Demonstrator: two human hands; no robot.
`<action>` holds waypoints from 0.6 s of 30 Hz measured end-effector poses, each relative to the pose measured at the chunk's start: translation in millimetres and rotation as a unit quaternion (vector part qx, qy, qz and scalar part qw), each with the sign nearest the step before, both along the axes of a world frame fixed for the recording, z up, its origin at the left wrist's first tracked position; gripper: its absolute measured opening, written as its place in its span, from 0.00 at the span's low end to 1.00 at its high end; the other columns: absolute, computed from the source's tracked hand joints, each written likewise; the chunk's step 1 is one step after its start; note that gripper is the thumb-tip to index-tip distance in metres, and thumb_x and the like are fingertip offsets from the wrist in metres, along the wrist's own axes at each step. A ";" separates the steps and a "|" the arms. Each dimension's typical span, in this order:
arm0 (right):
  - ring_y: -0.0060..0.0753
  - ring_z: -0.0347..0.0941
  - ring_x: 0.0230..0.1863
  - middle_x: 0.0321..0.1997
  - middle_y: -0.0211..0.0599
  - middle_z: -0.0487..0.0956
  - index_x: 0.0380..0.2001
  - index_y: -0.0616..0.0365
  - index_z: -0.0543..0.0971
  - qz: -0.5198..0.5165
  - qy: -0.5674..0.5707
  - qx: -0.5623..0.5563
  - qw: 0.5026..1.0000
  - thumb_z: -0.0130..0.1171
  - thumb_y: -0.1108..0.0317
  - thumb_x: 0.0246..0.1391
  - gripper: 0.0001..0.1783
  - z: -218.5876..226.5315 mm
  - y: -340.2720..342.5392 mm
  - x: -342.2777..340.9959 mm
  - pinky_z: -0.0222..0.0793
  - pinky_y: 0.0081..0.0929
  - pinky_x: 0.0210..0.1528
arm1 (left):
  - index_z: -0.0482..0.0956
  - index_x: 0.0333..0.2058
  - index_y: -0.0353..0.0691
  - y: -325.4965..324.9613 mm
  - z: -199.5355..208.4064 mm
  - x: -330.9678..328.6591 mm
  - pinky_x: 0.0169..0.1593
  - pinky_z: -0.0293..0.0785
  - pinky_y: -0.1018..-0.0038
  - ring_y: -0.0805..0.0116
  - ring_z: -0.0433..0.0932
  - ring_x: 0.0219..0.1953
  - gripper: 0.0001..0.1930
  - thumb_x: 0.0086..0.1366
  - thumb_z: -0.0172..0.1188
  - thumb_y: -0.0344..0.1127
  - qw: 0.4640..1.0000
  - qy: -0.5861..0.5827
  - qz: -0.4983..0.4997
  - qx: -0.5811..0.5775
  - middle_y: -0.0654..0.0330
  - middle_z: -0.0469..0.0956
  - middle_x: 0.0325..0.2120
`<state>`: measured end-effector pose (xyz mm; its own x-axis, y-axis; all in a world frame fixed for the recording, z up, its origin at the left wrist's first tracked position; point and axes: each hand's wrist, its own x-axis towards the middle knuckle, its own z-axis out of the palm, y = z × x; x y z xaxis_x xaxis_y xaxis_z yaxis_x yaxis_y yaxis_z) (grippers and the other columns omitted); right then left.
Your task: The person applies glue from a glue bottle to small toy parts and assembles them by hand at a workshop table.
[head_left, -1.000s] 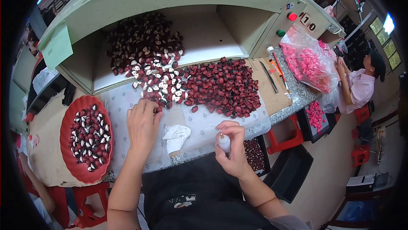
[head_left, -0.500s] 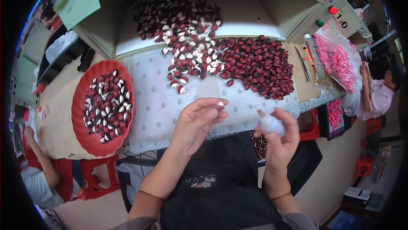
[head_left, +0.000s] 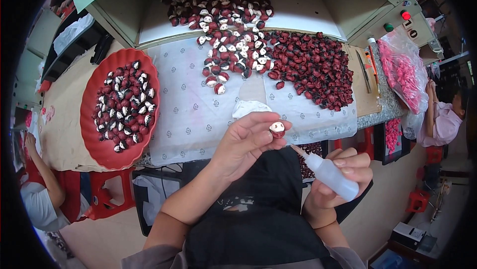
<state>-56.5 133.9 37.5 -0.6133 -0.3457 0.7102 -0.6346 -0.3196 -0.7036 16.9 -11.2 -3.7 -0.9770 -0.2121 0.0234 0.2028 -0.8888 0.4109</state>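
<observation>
Between the thumb and fingers of my left hand (head_left: 241, 147) is a small rounded red piece (head_left: 277, 129), its white face with small dark marks turned up. My right hand (head_left: 320, 202) grips a translucent white squeeze bottle (head_left: 335, 177) with a thin needle tip. The bottle lies tilted, and its tip points up-left, just below the piece and seemingly apart from it. Beyond my hands, a heap of red-and-white pieces (head_left: 238, 52) adjoins a heap of dark red pieces (head_left: 313, 67) on printed white sheeting (head_left: 181, 105).
A scalloped red tray (head_left: 90, 130) of similar pieces stands left. A green-grey booth (head_left: 338, 0) rises behind the heaps. At right lie a tweezers-like tool (head_left: 363, 71) and a bag of pink pieces (head_left: 402, 72). Other people sit at both sides, one in pink (head_left: 443, 125).
My left hand has shifted right and the piece's white face now shows. The bottle has swung from nearly end-on to side-on, lower and further right. The whole view has shifted slightly.
</observation>
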 end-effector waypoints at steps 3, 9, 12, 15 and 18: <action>0.22 0.58 0.22 0.28 0.31 0.61 0.29 0.54 0.63 0.003 0.057 0.036 0.998 0.64 0.59 0.36 0.22 0.1 0.0 4.2 0.57 0.15 0.21 | 0.68 0.43 0.36 1.7 0.3 2.2 0.42 0.70 0.77 0.68 0.73 0.37 0.14 0.55 0.50 0.26 1.000 -0.002 -0.010 0.014 0.50 0.70 0.40; 0.23 0.59 0.22 0.29 0.31 0.63 0.30 0.54 0.64 0.028 0.108 0.070 0.991 0.66 0.62 0.34 0.22 0.7 3.7 3.4 0.58 0.16 0.21 | 0.67 0.44 0.35 2.5 2.7 1.5 0.42 0.71 0.75 0.65 0.74 0.37 0.15 0.56 0.50 0.28 0.999 -0.002 -0.016 0.033 0.47 0.70 0.40; 0.24 0.60 0.21 0.29 0.31 0.63 0.30 0.54 0.64 0.032 0.121 0.077 0.989 0.66 0.63 0.33 0.23 -1.0 3.5 2.0 0.58 0.16 0.20 | 0.68 0.43 0.34 3.3 0.9 0.7 0.42 0.71 0.73 0.64 0.74 0.36 0.15 0.56 0.50 0.29 1.000 -0.004 -0.015 0.019 0.45 0.69 0.39; 0.24 0.60 0.21 0.30 0.32 0.63 0.30 0.54 0.64 0.037 0.130 0.087 0.987 0.66 0.64 0.32 0.23 -2.2 4.1 1.4 0.59 0.16 0.20 | 0.68 0.43 0.33 3.8 0.2 0.7 0.42 0.71 0.72 0.63 0.74 0.36 0.15 0.56 0.50 0.29 1.000 -0.001 -0.014 0.009 0.45 0.70 0.39; 0.24 0.60 0.21 0.30 0.32 0.63 0.30 0.54 0.64 0.035 0.132 0.091 0.986 0.66 0.64 0.32 0.23 -1.9 4.6 2.4 0.59 0.16 0.20 | 0.67 0.43 0.33 4.5 1.3 1.1 0.42 0.71 0.72 0.62 0.74 0.37 0.15 0.56 0.50 0.30 1.000 -0.004 -0.011 0.006 0.45 0.70 0.38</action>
<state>-54.1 138.4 35.6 -0.3848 -0.5169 0.7647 -0.7848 -0.2530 -0.5658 18.1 -6.8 -2.4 -0.9814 -0.1916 0.0131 0.1807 -0.8979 0.4015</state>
